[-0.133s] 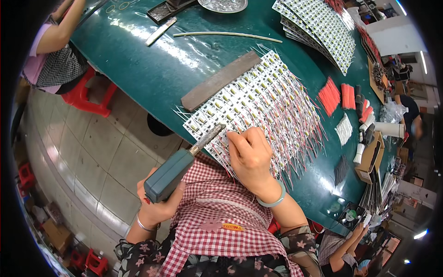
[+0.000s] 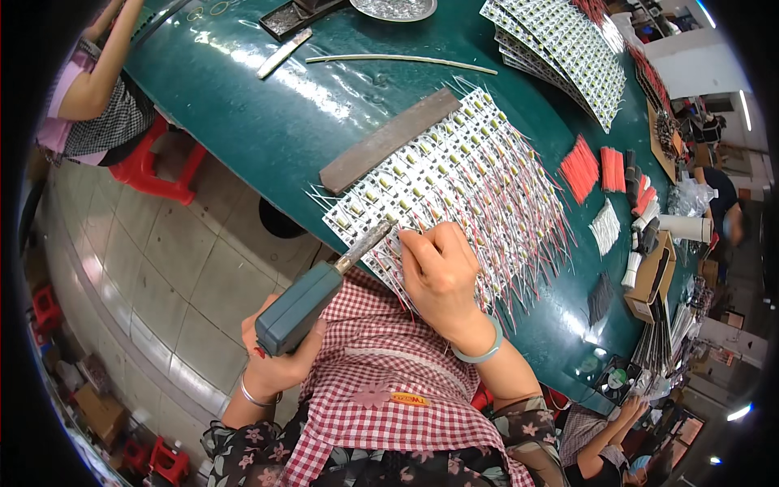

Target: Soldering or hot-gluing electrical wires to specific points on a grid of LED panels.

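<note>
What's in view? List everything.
soldering iron: one, dark green, centre
circuit board: one, white, centre
bar: one, brown, board's far edge
stacked boards: several, white, upper right
strips: two, pale, top
dish: one, silver, top
wire bundles: several, mixed, right
boxes: several, brown, both sides
table: one, green, centre
stools: several, red, left
people: several, mixed clothing, edges
clutter: uncountable, mixed, edges
apron: one, red check, bottom
left hand: one, bare, gripping iron
right hand: one, bare, over board

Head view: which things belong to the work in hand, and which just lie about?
In the work:
Dark green tool with metal tip, in the left hand
White circuit-board panel with red wires, under the right hand
Flat brown bar along the panel's edge, probably

Lying about, apparently:
Shallow round silver metal dish
Thin pale curved strip
Open brown cardboard box
</note>
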### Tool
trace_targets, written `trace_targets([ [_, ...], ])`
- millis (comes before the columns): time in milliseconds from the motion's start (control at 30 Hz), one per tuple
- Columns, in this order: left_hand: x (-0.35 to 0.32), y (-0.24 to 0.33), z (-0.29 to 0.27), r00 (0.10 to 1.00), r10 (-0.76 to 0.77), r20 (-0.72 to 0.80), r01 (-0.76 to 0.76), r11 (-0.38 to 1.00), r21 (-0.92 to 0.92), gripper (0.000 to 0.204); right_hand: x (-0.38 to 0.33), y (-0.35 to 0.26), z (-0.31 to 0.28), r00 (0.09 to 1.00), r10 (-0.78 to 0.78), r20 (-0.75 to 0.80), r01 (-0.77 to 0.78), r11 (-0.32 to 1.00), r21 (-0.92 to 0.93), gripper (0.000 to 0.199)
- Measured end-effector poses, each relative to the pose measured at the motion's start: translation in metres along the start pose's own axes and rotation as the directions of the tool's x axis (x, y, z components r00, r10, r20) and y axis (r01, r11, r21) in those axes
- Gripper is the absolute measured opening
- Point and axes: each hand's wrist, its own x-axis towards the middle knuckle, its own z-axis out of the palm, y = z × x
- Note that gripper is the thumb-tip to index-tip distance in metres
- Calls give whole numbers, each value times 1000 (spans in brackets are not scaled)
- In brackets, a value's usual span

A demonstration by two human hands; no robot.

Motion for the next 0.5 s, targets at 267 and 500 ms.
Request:
trace_targets([
  [267,3,1,-3,998,57,38,-59,996,61,22,0,-1,3,1000,9,5,-9,999,-32,17],
  [500,4,3,-3,996,83,44,-86,993,83,21,-1,-2,5,1000,11,8,-10,999,-42,18],
])
